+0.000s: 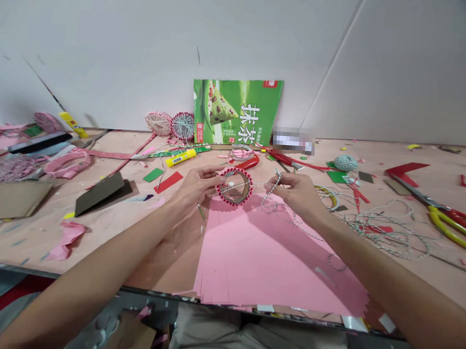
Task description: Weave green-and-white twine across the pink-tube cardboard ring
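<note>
Two bare hands [246, 188] hover close together just above a sheet of pink paper [267, 261] on the desk [55, 242]. The left hand [196, 185] grips a cardboard ring [234, 200] edged with small pink rounds, held between the hands. The right hand [295, 191] pinches twisted white-and-grey twine [258, 183], which crosses the ring and trails onto the sheet. Right of the sheet lie red-and-yellow-handled scissors [449, 222]; beyond it, a green packet [237, 111] stands upright.
</note>
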### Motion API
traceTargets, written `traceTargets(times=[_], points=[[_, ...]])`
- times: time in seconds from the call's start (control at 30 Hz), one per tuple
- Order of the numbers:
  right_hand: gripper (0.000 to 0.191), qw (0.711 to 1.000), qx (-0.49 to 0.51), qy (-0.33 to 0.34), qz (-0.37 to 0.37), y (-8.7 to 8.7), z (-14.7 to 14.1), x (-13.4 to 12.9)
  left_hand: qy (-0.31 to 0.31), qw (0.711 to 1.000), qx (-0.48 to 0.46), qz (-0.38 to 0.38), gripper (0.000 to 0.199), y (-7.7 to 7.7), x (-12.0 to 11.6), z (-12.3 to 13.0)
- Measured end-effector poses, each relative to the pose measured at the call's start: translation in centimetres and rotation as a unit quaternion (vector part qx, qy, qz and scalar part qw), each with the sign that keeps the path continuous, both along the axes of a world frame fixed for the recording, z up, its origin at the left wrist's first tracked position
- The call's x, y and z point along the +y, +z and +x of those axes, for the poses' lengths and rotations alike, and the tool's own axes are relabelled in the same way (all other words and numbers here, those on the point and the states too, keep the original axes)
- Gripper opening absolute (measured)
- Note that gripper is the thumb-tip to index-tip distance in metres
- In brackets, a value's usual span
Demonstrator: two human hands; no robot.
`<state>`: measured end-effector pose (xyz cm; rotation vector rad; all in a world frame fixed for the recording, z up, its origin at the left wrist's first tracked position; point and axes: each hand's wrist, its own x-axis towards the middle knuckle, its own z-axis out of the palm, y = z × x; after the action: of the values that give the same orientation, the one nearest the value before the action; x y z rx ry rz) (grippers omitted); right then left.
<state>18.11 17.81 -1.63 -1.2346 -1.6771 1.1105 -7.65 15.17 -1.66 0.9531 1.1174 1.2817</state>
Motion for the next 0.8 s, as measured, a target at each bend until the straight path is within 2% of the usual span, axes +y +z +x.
traceTargets(times=[0.13,0.27,0.5,0.57,0.63,0.73,0.8], points=[[0.028,1.000,0.006,-0.022,0.008,0.2,0.9,0.5,0.008,1.000,0.000,0.000,0.037,0.2,-0.1,0.1],[0.024,0.997,0.054,-0.045,-0.014,0.6,1.5,0.9,0.012,1.000,0.001,-0.007,0.031,0.4,-0.3,0.2],[0.032,0.996,0.063,-0.052,-0.022,1.3,1.9,0.8,0.011,1.000,-0.001,-0.014,0.033,0.2,-0.1,0.1],[0.035,0.999,0.014,-0.039,0.007,1.5,2.0,0.6,0.009,1.000,-0.001,-0.010,0.032,0.1,0.0,0.0],[0.035,0.993,-0.075,-0.029,0.089,1.9,2.5,0.7,0.006,1.000,-0.001,-0.008,0.030,0.1,0.1,0.0],[0.026,0.936,-0.265,-0.020,0.230,2.6,4.4,2.0,0.001,1.000,-0.001,-0.008,0.031,0.1,0.1,0.0],[0.013,0.897,-0.364,-0.008,0.250,3.2,6.4,3.3,-0.003,1.000,-0.001,-0.010,0.033,0.2,0.0,0.0]])
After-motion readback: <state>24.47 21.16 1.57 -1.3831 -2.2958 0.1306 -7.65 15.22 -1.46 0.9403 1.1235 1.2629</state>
